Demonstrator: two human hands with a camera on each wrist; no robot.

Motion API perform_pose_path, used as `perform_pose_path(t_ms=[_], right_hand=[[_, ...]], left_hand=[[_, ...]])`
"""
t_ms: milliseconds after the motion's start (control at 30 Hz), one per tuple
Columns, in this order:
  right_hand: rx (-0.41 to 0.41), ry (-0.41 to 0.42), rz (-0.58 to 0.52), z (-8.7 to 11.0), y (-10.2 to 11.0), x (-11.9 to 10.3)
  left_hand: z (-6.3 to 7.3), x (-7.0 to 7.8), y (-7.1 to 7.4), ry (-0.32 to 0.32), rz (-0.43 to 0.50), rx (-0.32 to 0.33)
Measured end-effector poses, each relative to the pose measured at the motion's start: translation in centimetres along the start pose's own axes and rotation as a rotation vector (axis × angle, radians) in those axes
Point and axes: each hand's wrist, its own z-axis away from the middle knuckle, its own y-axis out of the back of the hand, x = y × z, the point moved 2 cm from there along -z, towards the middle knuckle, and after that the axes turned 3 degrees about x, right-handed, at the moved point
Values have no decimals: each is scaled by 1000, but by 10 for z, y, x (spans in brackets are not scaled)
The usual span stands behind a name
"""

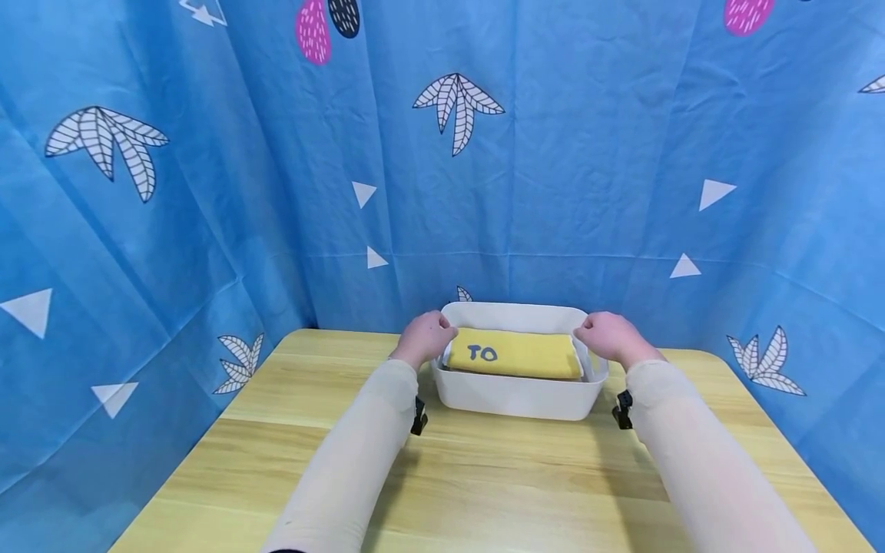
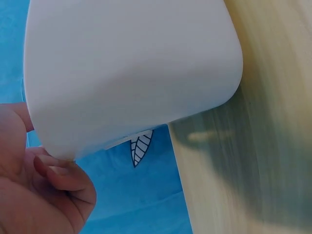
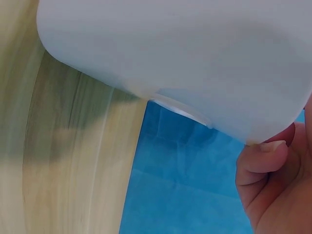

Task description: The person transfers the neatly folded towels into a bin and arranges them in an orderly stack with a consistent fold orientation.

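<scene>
A white plastic basin [image 1: 520, 396] with rounded corners is near the far edge of the table. Inside lies a folded yellow cloth [image 1: 522, 355] with the dark letters "TO" at its left part. My left hand [image 1: 425, 338] grips the rim at the basin's left end, and in the left wrist view its curled fingers [image 2: 68, 178] meet the white rim. At the opposite end my right hand [image 1: 611, 336] pinches the rim; the right wrist view shows a thumb [image 3: 273, 153] pressed against it. The cloth's underside is hidden.
The basin stands over a light wooden table [image 1: 525, 468] with rounded far corners. Behind it and along both sides hangs a blue curtain [image 1: 588, 153] printed with leaves and white triangles. Black straps or mounts [image 1: 418, 416] sit at both wrists.
</scene>
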Motion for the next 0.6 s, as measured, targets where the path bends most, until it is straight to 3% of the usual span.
perform_pose_path(t_ms=[200,400,600], right_hand=[[20,34,17,-1,2,-5],[29,79,30,2,3,-11],[96,73,52,17,7,-11]], left_hand=[[4,-2,4,-49,59,14],[8,-6,9,-152,64,7],[20,-14,16,-265,-6,6]])
